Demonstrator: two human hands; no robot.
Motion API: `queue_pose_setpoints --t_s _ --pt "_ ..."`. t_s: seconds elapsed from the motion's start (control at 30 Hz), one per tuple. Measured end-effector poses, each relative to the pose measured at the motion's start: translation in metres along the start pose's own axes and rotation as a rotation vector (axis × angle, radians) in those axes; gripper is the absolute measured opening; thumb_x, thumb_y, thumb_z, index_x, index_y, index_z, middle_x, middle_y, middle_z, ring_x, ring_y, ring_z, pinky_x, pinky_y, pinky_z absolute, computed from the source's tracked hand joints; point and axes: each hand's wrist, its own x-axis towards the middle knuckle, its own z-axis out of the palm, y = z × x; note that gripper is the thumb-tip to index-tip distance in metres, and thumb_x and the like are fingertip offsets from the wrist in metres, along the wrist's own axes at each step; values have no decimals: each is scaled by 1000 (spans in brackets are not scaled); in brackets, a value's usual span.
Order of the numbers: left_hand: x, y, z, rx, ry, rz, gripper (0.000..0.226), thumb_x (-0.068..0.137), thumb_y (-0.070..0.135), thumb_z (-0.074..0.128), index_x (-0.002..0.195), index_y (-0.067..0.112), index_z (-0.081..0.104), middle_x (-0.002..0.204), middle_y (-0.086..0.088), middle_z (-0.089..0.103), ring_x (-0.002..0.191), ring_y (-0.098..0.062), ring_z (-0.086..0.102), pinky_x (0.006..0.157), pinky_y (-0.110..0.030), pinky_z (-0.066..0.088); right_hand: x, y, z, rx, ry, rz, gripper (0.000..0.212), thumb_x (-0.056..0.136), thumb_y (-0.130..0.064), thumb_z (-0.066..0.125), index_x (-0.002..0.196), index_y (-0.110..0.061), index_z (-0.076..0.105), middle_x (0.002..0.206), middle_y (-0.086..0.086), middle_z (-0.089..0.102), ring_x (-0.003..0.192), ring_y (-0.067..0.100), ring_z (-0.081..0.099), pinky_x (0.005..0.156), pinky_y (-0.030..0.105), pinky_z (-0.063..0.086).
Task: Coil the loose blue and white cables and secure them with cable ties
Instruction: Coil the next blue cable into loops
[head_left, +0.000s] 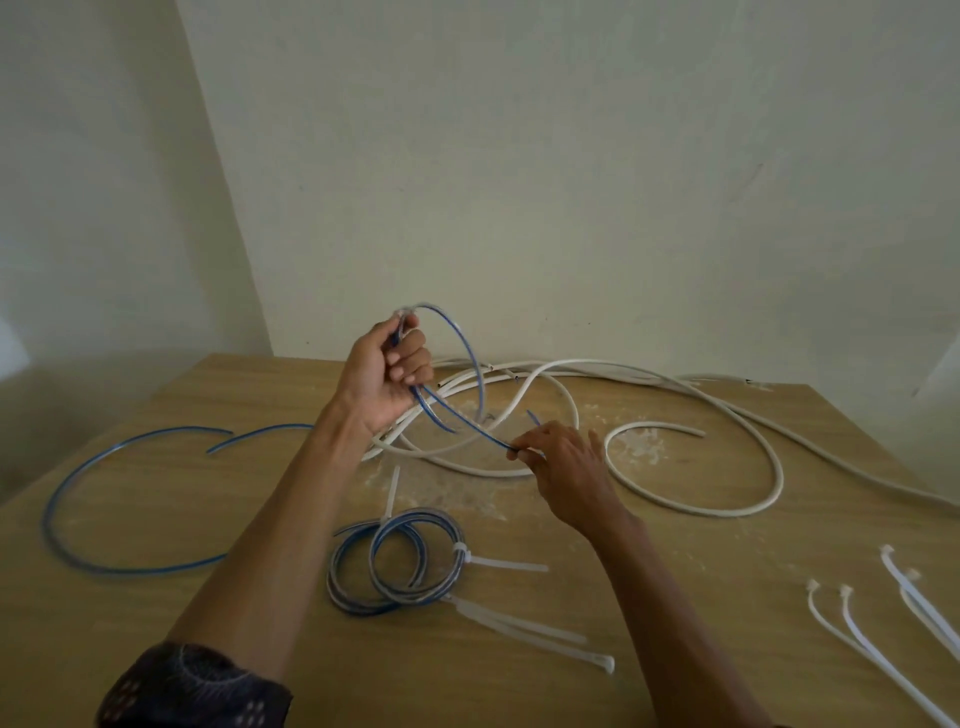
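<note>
Where the left hand (387, 374) is raised at mid-frame, we see its fingers curled round a thin blue cable (470, 345), gripping the gathered turns above the wooden table (156, 597). From this grip one loop stands roughly upright, arching rightward and back down. A straighter run slants from the left hand toward the lower right, its long axis diagonal, and ends at the right hand (563, 467). The right thumb and fingertips pinch this run near its end, and a short blue tip points up and to the left past them.

Behind both hands, white cables (727, 415) lie loose on the table. They tangle in overlapping curves at centre and sweep in a wide bend toward the right edge.

A second loose blue cable (78, 478) rests flat at the left as an open arc, its ends pointing right.

A finished blue coil (397, 561) lies flat at lower centre. White cable ties (509, 565) bind it, one tail pointing up and one pointing right. Two further ties (530, 634) lie just beside its lower right edge; we cannot tell whether they are fastened to it.

Spare cable ties (872, 634) lie at the lower right, heads toward the upper left. A patterned dark sleeve (192, 686) shows at the lower left.
</note>
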Motion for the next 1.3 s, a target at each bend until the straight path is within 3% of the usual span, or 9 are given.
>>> queue_pose_setpoints --t_s 0.17,0.3,0.43,0.6,0.7,0.8,0.93,1.13,1.3 --pt "4 13 -3 -5 18 24 53 106 38 32 57 21 40 49 6 29 42 -10 28 46 -23 33 -2 4 -2 -108 91 127 24 105 -32 49 117 -38 69 120 -7 60 116 19 53 102 43 30" --pt "1 8 -3 34 28 106 40 109 35 32 88 17 61 45 9 27 36 -5 25 44 -19 27 -2 3 4 -196 91 221 24 105 -28 50 117 -39 69 118 -4 61 117 22 54 101 46 31" --pt "3 10 -6 -25 106 148 36 104 25 33 71 21 45 54 7 34 48 -9 34 54 -24 36 -2 17 3 -213 103 360 23 104 -25 52 115 -37 69 120 -2 60 122 24 51 105 52 30" --pt "3 -2 -4 116 274 172 53 107 50 35 61 23 34 49 8 23 41 -9 19 43 -24 22 -2 21 8 -244 150 365 29 100 -19 58 122 -36 68 125 0 53 122 25 44 102 44 34" --pt "3 -17 3 92 351 208 49 107 47 38 65 22 42 48 8 20 40 -9 15 41 -24 16 1 15 11 -72 353 247 46 88 -2 59 130 -21 64 121 7 54 112 27 46 90 38 40" --pt "3 -33 8 -2 357 207 47 108 44 36 69 22 46 47 9 21 39 -9 15 40 -24 17 -3 -2 6 238 614 -3 19 95 -14 51 96 -14 70 86 -2 64 80 13 56 69 29 42" --pt "2 -43 15 -191 320 206 48 110 39 33 65 23 40 46 9 24 36 -8 19 39 -23 24 -14 -26 -2 485 221 76 70 107 -51 33 60 -15 72 48 -3 63 46 6 58 53 22 45" --pt "-14 -66 22 -173 196 112 47 109 38 36 66 21 42 47 8 28 39 -8 26 43 -23 28 0 -15 -2 1321 240 520 32 104 -28 56 109 3 65 89 13 77 52 8 58 43 19 38" --pt "-17 -71 12 -107 213 110 38 109 36 37 92 16 65 48 7 37 46 -9 36 53 -23 36 -1 -11 -1 1176 213 527 29 106 -7 41 131 1 51 81 13 72 53 12 58 47 25 45"
